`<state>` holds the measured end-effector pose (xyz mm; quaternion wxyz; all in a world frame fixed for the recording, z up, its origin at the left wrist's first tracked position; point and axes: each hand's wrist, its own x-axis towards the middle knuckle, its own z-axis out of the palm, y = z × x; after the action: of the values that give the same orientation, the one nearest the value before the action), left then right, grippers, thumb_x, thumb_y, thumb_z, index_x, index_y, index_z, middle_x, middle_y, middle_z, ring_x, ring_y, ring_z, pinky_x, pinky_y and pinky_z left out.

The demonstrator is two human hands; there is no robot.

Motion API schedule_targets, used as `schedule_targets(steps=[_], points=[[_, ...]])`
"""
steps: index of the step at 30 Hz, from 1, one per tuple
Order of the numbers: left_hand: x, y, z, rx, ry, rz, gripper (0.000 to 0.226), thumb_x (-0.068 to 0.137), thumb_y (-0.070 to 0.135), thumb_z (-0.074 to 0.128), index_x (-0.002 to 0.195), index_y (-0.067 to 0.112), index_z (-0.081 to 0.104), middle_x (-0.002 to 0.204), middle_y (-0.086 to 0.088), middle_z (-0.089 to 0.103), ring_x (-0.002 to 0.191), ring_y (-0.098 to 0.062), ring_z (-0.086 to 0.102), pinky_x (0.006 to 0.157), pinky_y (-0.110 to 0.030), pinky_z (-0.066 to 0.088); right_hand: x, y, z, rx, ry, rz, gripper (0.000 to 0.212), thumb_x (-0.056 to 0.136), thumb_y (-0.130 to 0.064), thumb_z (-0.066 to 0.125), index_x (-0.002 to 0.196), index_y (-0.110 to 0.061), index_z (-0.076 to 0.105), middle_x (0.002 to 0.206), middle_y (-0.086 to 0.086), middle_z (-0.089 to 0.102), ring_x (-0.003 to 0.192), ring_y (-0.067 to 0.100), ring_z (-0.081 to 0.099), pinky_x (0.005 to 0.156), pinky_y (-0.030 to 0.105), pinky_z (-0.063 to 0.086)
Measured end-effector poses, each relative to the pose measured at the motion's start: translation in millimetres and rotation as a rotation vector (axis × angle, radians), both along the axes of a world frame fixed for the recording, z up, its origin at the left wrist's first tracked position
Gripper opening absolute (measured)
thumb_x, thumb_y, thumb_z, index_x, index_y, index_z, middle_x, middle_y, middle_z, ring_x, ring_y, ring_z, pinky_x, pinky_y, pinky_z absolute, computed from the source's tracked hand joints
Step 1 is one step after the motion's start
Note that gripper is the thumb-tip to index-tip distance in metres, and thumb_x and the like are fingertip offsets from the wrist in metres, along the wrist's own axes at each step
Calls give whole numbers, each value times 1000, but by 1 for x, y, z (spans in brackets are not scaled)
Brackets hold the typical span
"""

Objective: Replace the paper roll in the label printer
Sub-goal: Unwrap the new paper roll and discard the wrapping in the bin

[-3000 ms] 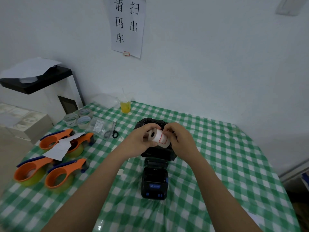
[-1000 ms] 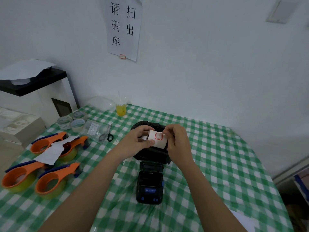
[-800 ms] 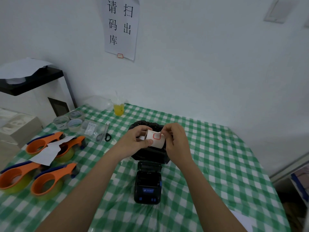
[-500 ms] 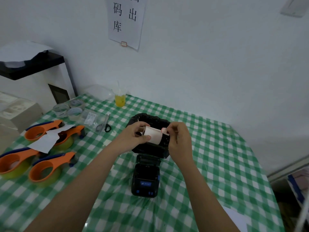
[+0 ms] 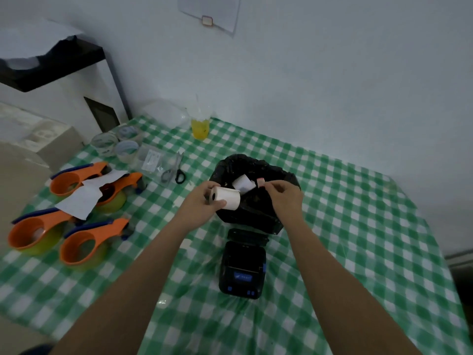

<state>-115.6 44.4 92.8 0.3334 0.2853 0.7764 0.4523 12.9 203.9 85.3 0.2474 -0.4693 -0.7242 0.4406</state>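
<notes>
My left hand (image 5: pixel 204 201) grips a white paper roll (image 5: pixel 227 198), held sideways with its dark core facing left, just above the left rim of a black bag-lined bin (image 5: pixel 266 216). My right hand (image 5: pixel 285 198) pinches a small reddish sticker (image 5: pixel 261 182) over the bin's opening. A white piece of paper (image 5: pixel 243 184) lies inside the bin. The black label printer (image 5: pixel 243 265) sits on the green checked tablecloth in front of the bin, between my forearms, lid raised at its far end.
Several orange tape dispensers (image 5: pixel 84 242) and a white sheet (image 5: pixel 82 198) lie at the left. Scissors (image 5: pixel 176 170), clear tape rolls (image 5: pixel 125 147) and a cup of yellow drink (image 5: pixel 200 125) stand toward the back. The wall is close behind; the table's right edge drops off.
My right hand has peeled the red-bordered sticker off the roll and moved right over the bin. The hands have come apart, and the view tilted down.
</notes>
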Motion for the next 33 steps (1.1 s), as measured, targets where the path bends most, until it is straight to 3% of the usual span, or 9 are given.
schedule_targets(steps=[5,10,15,18,22,27,33], points=[[-20,22,-14,-4,-8,7,38,83,14,66,119,18,52,111,-2,57,97,-26,62,79,-37,52,-39,34,-28,-9,-113,12,25,87,-29,60,81,-8,73,73,5,68,61,10,54,55,17,40],[-38,46,-23,-13,-14,18,40,84,16,66,120,19,51,111,0,55,97,-24,61,74,-30,49,-70,60,-52,-80,-204,38,20,81,-25,68,71,-8,70,63,0,62,56,7,53,52,21,41],[-51,55,-31,-3,-21,14,40,84,16,66,120,18,51,114,-2,56,97,-25,62,70,-26,48,-87,73,-72,-157,-250,69,19,73,-21,76,72,-3,68,64,0,61,59,8,54,59,27,45],[-54,56,-37,0,-27,10,40,83,14,66,120,18,51,112,-2,56,97,-26,64,73,-29,51,-91,76,-77,-146,-257,84,23,70,-22,79,77,-5,65,71,4,61,66,14,57,63,28,47],[-54,56,-41,8,-42,-1,41,84,11,65,121,14,50,110,-3,55,96,-27,64,72,-28,50,-89,80,-73,-92,-256,151,6,81,-11,69,80,-6,72,83,9,69,79,17,61,77,33,52],[-49,56,-42,19,-72,-2,40,83,11,66,120,15,50,111,-5,57,94,-27,64,73,-30,50,-83,81,-69,-18,-299,195,15,86,-4,61,96,-4,72,102,12,72,91,20,64,79,26,48],[-36,52,-34,17,-60,-21,40,84,11,65,120,18,50,111,-3,55,97,-26,63,73,-27,51,-70,69,-51,30,-203,156,24,89,-2,52,103,-9,70,107,9,71,97,20,65,88,31,52]])
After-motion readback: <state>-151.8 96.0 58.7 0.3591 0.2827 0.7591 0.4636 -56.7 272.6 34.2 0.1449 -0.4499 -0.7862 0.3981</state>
